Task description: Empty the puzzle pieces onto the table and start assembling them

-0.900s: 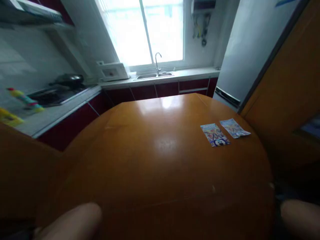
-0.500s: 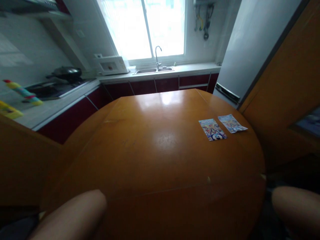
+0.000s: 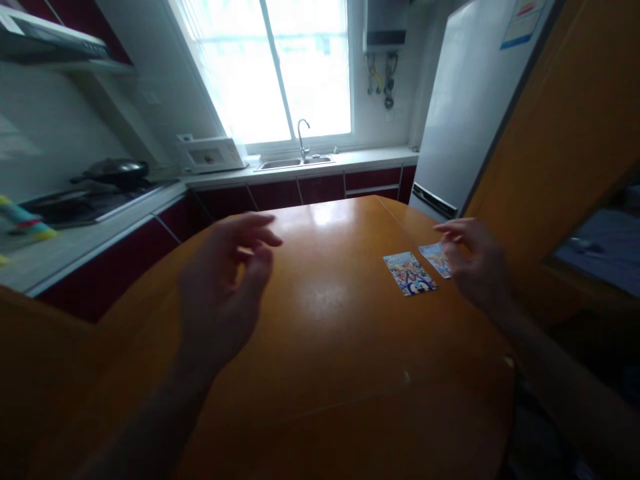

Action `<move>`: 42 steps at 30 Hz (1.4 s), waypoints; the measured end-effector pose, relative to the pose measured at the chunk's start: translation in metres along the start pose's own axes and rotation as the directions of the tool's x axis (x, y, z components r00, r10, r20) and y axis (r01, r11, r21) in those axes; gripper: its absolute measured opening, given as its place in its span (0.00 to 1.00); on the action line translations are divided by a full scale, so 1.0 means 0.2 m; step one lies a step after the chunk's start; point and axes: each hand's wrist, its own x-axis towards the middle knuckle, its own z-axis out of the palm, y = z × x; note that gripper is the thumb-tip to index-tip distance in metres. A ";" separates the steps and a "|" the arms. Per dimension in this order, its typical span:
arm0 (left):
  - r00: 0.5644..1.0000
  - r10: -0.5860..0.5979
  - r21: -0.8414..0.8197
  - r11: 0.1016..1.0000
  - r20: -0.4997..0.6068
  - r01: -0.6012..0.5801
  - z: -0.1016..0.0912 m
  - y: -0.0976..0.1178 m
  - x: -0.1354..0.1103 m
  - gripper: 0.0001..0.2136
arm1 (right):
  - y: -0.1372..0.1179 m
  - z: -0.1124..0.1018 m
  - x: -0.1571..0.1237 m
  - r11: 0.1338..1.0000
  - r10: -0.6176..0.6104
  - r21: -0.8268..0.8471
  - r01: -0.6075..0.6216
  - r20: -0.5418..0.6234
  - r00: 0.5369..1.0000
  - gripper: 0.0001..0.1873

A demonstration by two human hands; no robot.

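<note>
My left hand [image 3: 225, 287] is raised over the left half of the wooden table [image 3: 320, 340], fingers curved and thumb apart, with nothing in it. On the other side, my right hand [image 3: 475, 263] hovers above the table's right edge, its fingers loosely bent and parted from the thumb. It partly covers a small printed sheet [image 3: 434, 257], and I see no contact between them. Just left of that lies a second colourful printed sheet [image 3: 410, 273], flat and fully visible, with a crowded cartoon-like picture.
Behind the table runs a counter with a sink [image 3: 280, 164], a faucet [image 3: 303, 137] and a white microwave [image 3: 213, 156]. A lidded pan [image 3: 117, 172] sits on the stove at left. A tall refrigerator [image 3: 465, 107] and a wooden panel [image 3: 540, 173] border the right side.
Both hands have come up into view over the table; before, only forearm parts showed at the bottom corners. The camera view has tilted up and shifted right. The sheets stay on the table.
</note>
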 end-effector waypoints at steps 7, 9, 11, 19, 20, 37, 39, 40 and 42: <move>0.846 -0.173 0.072 0.985 0.505 0.158 0.46 -0.48 -0.30 0.09 | 0.19 0.34 -0.33 0.940 0.322 -0.289 -0.181 0.577 0.751 0.25; 0.816 -0.196 0.099 0.980 0.544 0.170 0.55 -0.58 -0.36 0.10 | 0.09 0.40 -0.41 0.928 0.344 -0.336 -0.161 0.608 0.715 0.29; 0.816 -0.210 0.132 0.978 0.538 0.164 0.60 -0.65 -0.38 0.12 | -0.06 0.44 -0.45 0.953 0.284 -0.279 -0.120 0.681 0.675 0.30; 0.622 -0.410 0.378 0.906 0.667 0.191 0.52 -0.89 -0.33 0.28 | -0.66 0.66 -0.44 0.990 -0.099 0.135 -0.029 0.840 0.534 0.33; 0.596 -0.438 0.404 0.893 0.673 0.199 0.49 -0.91 -0.33 0.28 | -0.70 0.70 -0.43 0.983 -0.127 0.177 -0.044 0.836 0.534 0.31; 0.523 -0.367 0.123 0.888 0.769 0.443 0.35 -1.03 -0.27 0.12 | -0.55 1.29 -0.21 0.834 0.032 0.384 -0.396 0.683 0.730 0.19; 0.578 -0.340 0.064 0.894 0.742 0.444 0.34 -1.04 -0.25 0.12 | -0.54 1.32 -0.20 0.806 0.009 0.431 -0.406 0.676 0.737 0.16; 0.605 -0.330 0.038 0.896 0.725 0.442 0.33 -1.05 -0.24 0.13 | -0.53 1.33 -0.19 0.791 0.003 0.453 -0.413 0.671 0.741 0.14; 0.655 -0.312 -0.011 0.898 0.688 0.439 0.34 -1.06 -0.24 0.15 | -0.51 1.36 -0.19 0.759 -0.006 0.492 -0.426 0.660 0.751 0.12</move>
